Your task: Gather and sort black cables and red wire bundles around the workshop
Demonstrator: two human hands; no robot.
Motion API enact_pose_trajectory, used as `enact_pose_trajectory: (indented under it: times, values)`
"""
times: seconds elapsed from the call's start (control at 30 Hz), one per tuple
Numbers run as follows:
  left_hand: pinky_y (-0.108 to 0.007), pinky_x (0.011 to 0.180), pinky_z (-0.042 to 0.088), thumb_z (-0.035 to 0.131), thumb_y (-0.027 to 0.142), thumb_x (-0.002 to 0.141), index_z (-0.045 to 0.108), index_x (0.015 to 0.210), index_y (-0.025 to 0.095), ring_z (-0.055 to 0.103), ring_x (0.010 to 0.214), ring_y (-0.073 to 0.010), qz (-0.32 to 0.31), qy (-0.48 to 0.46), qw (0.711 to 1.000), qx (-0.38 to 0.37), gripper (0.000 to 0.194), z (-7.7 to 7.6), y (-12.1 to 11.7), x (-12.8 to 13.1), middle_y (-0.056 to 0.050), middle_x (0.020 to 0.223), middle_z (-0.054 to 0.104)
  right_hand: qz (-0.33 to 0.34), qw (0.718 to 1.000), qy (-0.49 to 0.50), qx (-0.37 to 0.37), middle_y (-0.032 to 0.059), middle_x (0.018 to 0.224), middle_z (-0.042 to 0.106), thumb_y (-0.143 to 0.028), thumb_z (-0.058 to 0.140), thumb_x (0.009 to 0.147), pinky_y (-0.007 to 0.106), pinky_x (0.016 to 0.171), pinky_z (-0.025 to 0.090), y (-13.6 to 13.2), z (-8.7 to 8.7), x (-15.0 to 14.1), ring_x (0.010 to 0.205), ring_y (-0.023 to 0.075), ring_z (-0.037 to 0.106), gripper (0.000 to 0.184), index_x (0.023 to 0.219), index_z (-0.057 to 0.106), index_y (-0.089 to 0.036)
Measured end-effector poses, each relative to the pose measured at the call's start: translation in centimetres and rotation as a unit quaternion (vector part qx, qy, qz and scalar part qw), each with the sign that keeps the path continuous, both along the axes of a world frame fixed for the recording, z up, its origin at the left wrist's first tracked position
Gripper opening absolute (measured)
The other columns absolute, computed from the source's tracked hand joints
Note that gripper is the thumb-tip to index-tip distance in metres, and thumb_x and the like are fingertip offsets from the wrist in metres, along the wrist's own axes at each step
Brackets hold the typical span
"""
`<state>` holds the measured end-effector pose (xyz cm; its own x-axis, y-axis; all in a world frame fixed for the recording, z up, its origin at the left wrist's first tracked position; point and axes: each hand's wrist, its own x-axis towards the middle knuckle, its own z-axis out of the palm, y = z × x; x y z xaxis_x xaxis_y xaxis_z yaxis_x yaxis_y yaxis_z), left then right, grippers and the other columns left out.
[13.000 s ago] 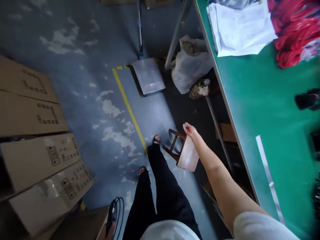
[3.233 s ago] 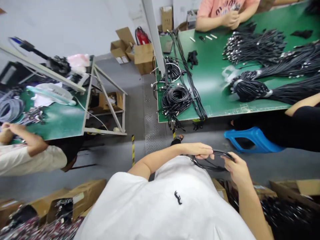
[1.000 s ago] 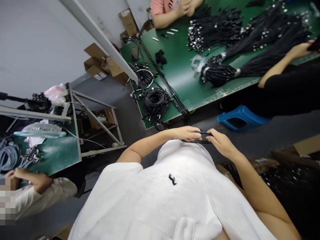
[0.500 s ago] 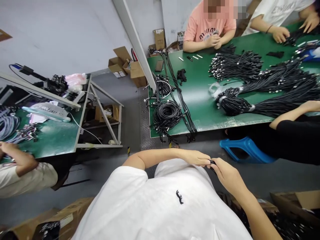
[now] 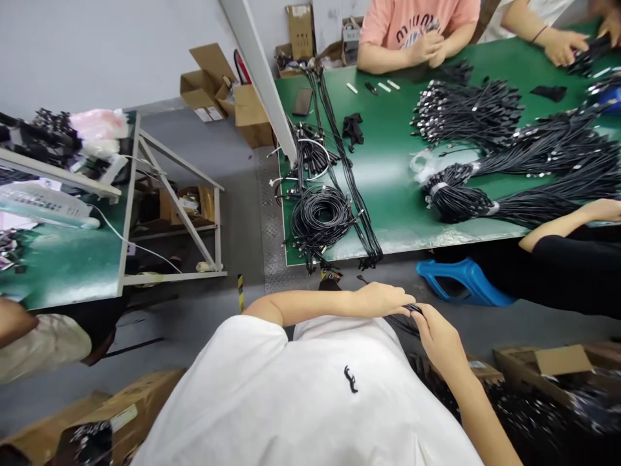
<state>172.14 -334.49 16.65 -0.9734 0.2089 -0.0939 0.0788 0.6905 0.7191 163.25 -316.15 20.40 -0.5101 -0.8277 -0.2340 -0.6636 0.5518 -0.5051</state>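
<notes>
Close in front of my white shirt, both my hands meet on a bundle of black cables (image 5: 411, 307). My left hand (image 5: 383, 299) is closed round one side of it, fingers pointing right. My right hand (image 5: 439, 333) pinches the other side, thumb on top. Part of the bundle hangs below the hands, and a cable end (image 5: 361, 278) sticks out past my left hand. On the green table (image 5: 383, 175) ahead lie a coiled black cable bundle (image 5: 320, 217) and several long straight black cables (image 5: 354, 194).
Large tied cable bundles (image 5: 466, 116) cover the table's right part. Co-workers sit at its far and right sides. A blue stool (image 5: 466, 281) stands at the right, a metal post (image 5: 262, 71) at the table's left. Cardboard boxes (image 5: 538, 372) with cables lie behind me.
My view has shifted, so the left table slides further out of frame. More of the black cable bundle now shows between and below my hands, which stay closed on it.
</notes>
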Motion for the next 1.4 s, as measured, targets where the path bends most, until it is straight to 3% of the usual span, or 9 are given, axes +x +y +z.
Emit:
enact_pose_trajectory:
  times: [0.33, 0.43, 0.53, 0.73, 0.83, 0.9, 1.0, 1.23, 1.4]
  values:
    - [-0.032, 0.067, 0.047, 0.028, 0.049, 0.101, 0.053, 0.116, 0.018, 0.068, 0.094, -0.0233, 0.069, -0.115, 0.985, 0.109, 0.043, -3.0, -0.7, -0.4, -0.010, 0.108, 0.068, 0.019, 0.996, -0.065, 0.055, 0.0067, 0.097, 0.069, -0.041, 0.039, 0.097, 0.043, 0.076, 0.056, -4.0, -1.1, -2.7, 0.091, 0.0276, 0.068, 0.024, 0.098, 0.060, -0.029]
    - [-0.032, 0.071, 0.048, 0.028, 0.048, 0.102, 0.052, 0.113, 0.018, 0.069, 0.094, -0.0236, 0.111, -0.139, 0.975, 0.135, 0.040, -3.8, -2.0, 0.9, -0.008, 0.106, 0.070, 0.053, 0.996, -0.068, 0.025, 0.0079, 0.106, 0.068, -0.038, 0.039, 0.097, 0.045, 0.089, 0.054, -7.6, -1.4, -4.8, 0.102, 0.0272, 0.065, 0.025, 0.102, 0.061, -0.027]
    - [-0.031, 0.071, 0.048, 0.033, 0.044, 0.102, 0.053, 0.112, 0.019, 0.069, 0.095, -0.0231, 0.136, -0.163, 0.968, 0.135, 0.034, -4.4, -3.4, 3.1, -0.008, 0.108, 0.070, 0.114, 0.993, -0.037, -0.011, 0.0099, 0.116, 0.066, -0.036, 0.041, 0.097, 0.047, 0.095, 0.052, -13.9, -2.6, -6.0, 0.110, 0.0276, 0.063, 0.029, 0.116, 0.060, -0.025]
    - [-0.031, 0.070, 0.047, 0.037, 0.042, 0.100, 0.055, 0.108, 0.018, 0.070, 0.091, -0.0243, 0.224, -0.204, 0.942, 0.144, 0.030, -5.2, -5.0, 6.4, -0.009, 0.103, 0.070, 0.387, 0.920, 0.061, -0.012, 0.0192, 0.135, 0.056, -0.019, 0.057, 0.084, 0.054, 0.106, 0.041, -29.1, -10.1, -3.6, 0.129, 0.0340, 0.049, 0.051, 0.134, 0.050, -0.011]
    - [-0.032, 0.072, 0.048, 0.038, 0.041, 0.100, 0.056, 0.106, 0.018, 0.070, 0.092, -0.0248, 0.258, -0.215, 0.928, 0.159, 0.030, -5.7, -5.3, 7.2, -0.010, 0.105, 0.070, 0.451, 0.887, 0.093, 0.039, 0.0179, 0.109, 0.065, -0.019, 0.061, 0.080, 0.057, 0.106, 0.038, -32.6, -14.0, -3.3, 0.114, 0.0339, 0.056, 0.037, 0.116, 0.060, -0.009]
    - [-0.032, 0.073, 0.047, 0.038, 0.040, 0.101, 0.055, 0.106, 0.017, 0.069, 0.094, -0.0250, 0.267, -0.211, 0.924, 0.173, 0.030, -6.0, -5.4, 7.4, -0.011, 0.107, 0.069, 0.468, 0.879, 0.079, 0.053, 0.0143, 0.093, 0.066, -0.024, 0.063, 0.081, 0.057, 0.104, 0.040, -33.2, -15.1, -4.1, 0.101, 0.0320, 0.060, 0.026, 0.103, 0.063, -0.010]
    - [-0.031, 0.070, 0.046, 0.038, 0.040, 0.101, 0.055, 0.106, 0.017, 0.069, 0.094, -0.0252, 0.270, -0.191, 0.924, 0.194, 0.029, -6.3, -5.5, 7.4, -0.011, 0.106, 0.070, 0.445, 0.893, 0.041, 0.052, 0.0103, 0.086, 0.065, -0.033, 0.063, 0.084, 0.056, 0.099, 0.043, -33.5, -14.5, -6.0, 0.092, 0.0296, 0.061, 0.023, 0.096, 0.063, -0.014]
    - [-0.030, 0.065, 0.041, 0.036, 0.040, 0.101, 0.054, 0.109, 0.017, 0.069, 0.093, -0.0258, 0.254, -0.145, 0.933, 0.211, 0.031, -6.2, -5.7, 6.5, -0.011, 0.105, 0.071, 0.361, 0.926, -0.009, 0.114, 0.0119, 0.095, 0.067, -0.041, 0.056, 0.091, 0.037, 0.080, 0.049, -35.0, -9.7, -8.2, 0.086, 0.0219, 0.063, 0.032, 0.104, 0.060, -0.012]
    - [-0.030, 0.066, 0.041, 0.036, 0.041, 0.101, 0.054, 0.107, 0.018, 0.069, 0.094, -0.0250, 0.257, -0.153, 0.927, 0.225, 0.030, -6.6, -5.7, 6.9, -0.008, 0.107, 0.071, 0.382, 0.915, 0.031, 0.128, 0.0118, 0.097, 0.067, -0.040, 0.064, 0.086, 0.047, 0.084, 0.051, -35.1, -11.3, -6.9, 0.093, 0.0295, 0.062, 0.034, 0.108, 0.061, -0.015]
